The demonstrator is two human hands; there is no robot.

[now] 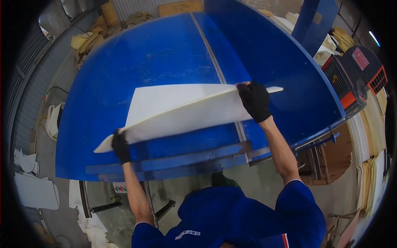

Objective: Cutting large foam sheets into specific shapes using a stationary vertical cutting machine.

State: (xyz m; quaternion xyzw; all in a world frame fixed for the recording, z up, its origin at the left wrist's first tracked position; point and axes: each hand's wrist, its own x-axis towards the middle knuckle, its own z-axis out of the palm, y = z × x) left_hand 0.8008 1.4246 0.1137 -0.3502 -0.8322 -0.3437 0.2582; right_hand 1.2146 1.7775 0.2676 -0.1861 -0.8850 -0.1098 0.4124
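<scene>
Head cam looking straight down at a big blue table (165, 53) with a metal strip running across its top. Both hands are in black gloves and both are clamped on one large white sheet (182, 109) that's folded or doubled over, so you see a long pale edge running diagonally from lower left to upper right.

The left hand (120, 146) is closed on the sheet's lower left corner, right by the near edge of the table. The right hand (255, 100) is gripping the upper right end, fingers wrapped over the top edge, with a thin tip of the sheet poking out past the glove. So the sheet spans between the two grips, lifted a bit and sagging onto the table surface in the middle.

Containers: off to the right there's a red and black crate (355, 78), can't tell what's in it. Stacks of tan board (374, 124) sit beside it, and white offcuts (37, 190) lie on the floor at left.
</scene>
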